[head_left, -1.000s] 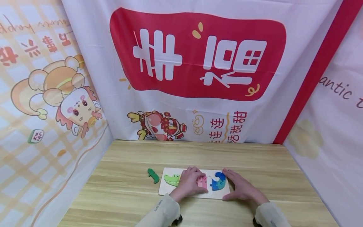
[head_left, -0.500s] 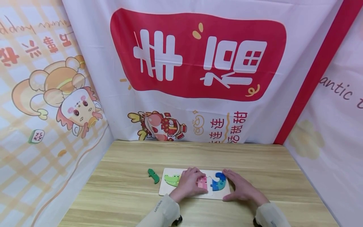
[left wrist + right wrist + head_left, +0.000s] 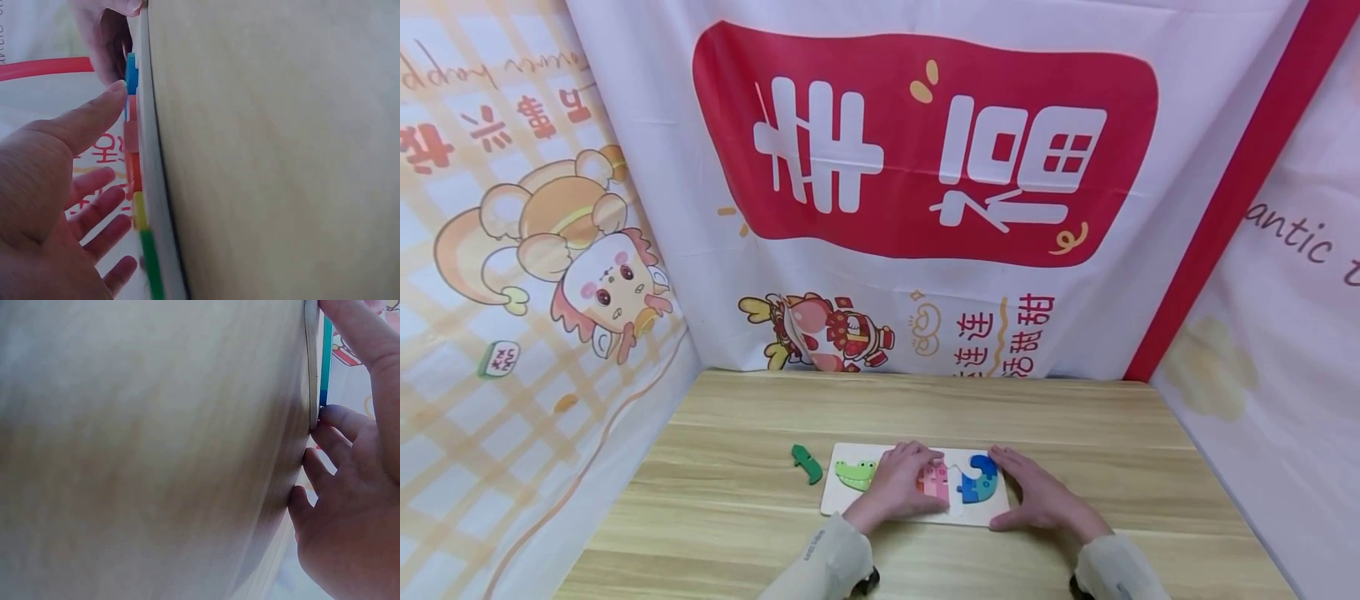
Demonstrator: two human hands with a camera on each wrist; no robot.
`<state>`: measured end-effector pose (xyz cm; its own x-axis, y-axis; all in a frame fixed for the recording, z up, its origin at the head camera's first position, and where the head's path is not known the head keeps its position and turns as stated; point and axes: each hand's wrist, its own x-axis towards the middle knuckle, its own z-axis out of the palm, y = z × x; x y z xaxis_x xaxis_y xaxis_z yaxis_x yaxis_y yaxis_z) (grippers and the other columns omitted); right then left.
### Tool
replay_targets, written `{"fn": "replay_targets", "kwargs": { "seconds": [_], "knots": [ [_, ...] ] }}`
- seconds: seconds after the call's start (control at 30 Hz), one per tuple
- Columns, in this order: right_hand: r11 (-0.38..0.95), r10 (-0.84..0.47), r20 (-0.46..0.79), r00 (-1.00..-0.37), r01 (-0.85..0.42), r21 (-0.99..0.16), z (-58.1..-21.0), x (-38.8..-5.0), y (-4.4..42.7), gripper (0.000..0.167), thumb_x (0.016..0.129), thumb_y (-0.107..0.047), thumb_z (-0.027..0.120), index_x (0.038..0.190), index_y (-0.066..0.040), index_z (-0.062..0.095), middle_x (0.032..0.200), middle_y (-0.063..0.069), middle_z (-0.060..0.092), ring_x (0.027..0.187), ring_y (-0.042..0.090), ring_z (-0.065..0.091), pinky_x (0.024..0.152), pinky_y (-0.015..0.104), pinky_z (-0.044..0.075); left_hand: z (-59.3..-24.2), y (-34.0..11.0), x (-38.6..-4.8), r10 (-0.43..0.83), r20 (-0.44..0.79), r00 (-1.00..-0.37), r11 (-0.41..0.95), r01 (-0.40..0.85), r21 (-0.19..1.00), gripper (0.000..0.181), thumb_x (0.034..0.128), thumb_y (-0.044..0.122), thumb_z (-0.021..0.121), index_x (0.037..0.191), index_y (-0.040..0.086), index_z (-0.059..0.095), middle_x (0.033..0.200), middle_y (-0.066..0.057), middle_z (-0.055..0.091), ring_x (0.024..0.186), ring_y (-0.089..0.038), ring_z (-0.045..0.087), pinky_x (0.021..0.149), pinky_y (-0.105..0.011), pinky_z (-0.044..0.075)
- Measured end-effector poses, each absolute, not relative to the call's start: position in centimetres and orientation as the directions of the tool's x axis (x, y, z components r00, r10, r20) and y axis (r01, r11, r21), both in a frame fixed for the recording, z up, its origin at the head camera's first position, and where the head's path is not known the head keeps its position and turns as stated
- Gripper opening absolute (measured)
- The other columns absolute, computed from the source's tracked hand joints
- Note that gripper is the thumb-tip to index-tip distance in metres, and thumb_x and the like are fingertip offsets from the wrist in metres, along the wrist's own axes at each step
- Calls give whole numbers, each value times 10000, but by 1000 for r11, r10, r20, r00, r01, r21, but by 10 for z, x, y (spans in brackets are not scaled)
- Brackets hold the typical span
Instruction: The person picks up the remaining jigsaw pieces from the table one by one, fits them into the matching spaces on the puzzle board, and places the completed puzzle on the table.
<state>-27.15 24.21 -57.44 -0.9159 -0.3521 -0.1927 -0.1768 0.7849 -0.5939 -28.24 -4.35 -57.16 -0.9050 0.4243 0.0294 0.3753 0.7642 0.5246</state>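
A pale wooden puzzle board point(image 3: 841, 503) lies on the table. It carries a light green crocodile-head piece point(image 3: 853, 475), pink pieces point(image 3: 935, 483) and a curl of blue pieces point(image 3: 979, 488). My left hand point(image 3: 891, 486) hovers over the middle, thumb and fingers spread around the pink pieces; its palm hides the pieces beneath. In the left wrist view its thumb point(image 3: 94, 119) is by the pieces' near side, other fingers loosely bent. My right hand point(image 3: 1037, 493) holds the board's right end, thumb at the near corner and index finger point(image 3: 344, 419) at the far corner.
A loose dark green piece point(image 3: 806, 464) lies on the wooden table point(image 3: 737, 500) left of the board. Printed cloths hang on the left, right and at the back point(image 3: 925, 150), right behind the table's far edge.
My left hand has shifted slightly left, so more of the pink pieces and a bit of orange show. My right hand and the board look unmoved.
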Motion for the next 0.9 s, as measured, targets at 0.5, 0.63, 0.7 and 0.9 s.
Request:
{"fn": "replay_targets", "kwargs": {
  "seconds": [0.5,0.63,0.7,0.9],
  "knots": [
    [793,-334,-216,-918,-150,-591,-575,-272,243,1164,669,-604,910,1616,-196,370,1689,90,324,1556,410,264,1218,685,255,-550,-121,-295,291,79,-953,780,285,557,749,827,443,867,1476,235,556,1469,-30,561,1352,-286,522,1118,-586,448],
    [799,-318,-221,-922,-135,-586,-574,-272,242,1166,660,-606,913,1616,-217,370,1689,83,324,1551,407,275,1211,688,265,-550,-158,-296,236,111,-965,799,258,543,787,799,397,895,1478,190,554,1456,-57,574,1337,-305,532,1122,-595,435],
    [796,-322,-220,-921,-137,-590,-574,-272,242,1167,661,-603,915,1617,-215,368,1690,86,322,1551,412,272,1210,692,262,-550,-176,-295,201,117,-973,811,232,536,823,777,378,914,1483,167,549,1461,-77,572,1342,-324,528,1134,-604,415],
    [787,-330,-216,-919,-141,-600,-576,-273,242,1166,662,-597,917,1617,-215,368,1692,92,316,1553,419,261,1214,696,246,-557,-220,-289,99,99,-990,850,135,509,937,705,390,957,1497,125,531,1509,-145,517,1373,-382,487,1141,-629,403]
  ]
}}
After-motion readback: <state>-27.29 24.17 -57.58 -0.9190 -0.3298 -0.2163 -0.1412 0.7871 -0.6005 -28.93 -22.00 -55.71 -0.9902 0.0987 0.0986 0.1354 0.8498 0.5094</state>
